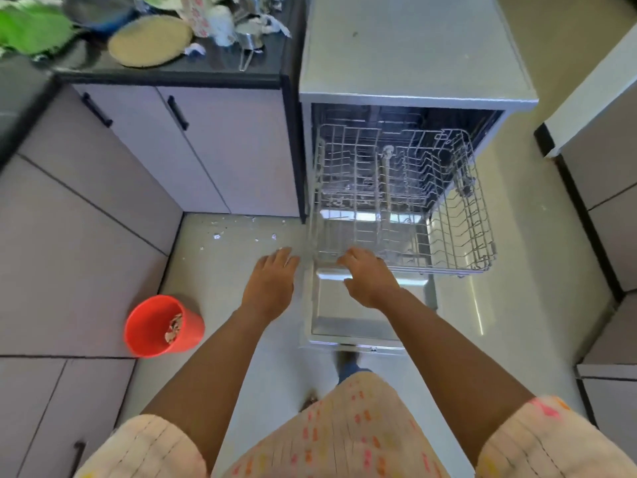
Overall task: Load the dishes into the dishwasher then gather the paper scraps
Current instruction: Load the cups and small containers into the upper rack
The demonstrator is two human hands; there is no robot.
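The lower rack [403, 198] is drawn out, empty, over the open dishwasher door [358, 305]; its front rail is touched by the right hand [370, 276], fingers loosely bent, whether gripped cannot be told; the left hand [272, 277] hovers spread, holding nothing; dishes [151, 39] wait on the counter [172, 75]; paper scraps [238, 232] litter the floor [224, 270]; the low door could be tripped over.

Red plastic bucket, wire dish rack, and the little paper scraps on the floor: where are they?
Red plastic bucket [151, 327]: head view, inner wall.
Grey wire dish rack [477, 232]: head view, right side wires.
White paper scraps [217, 236]: head view, one scrap on the floor.
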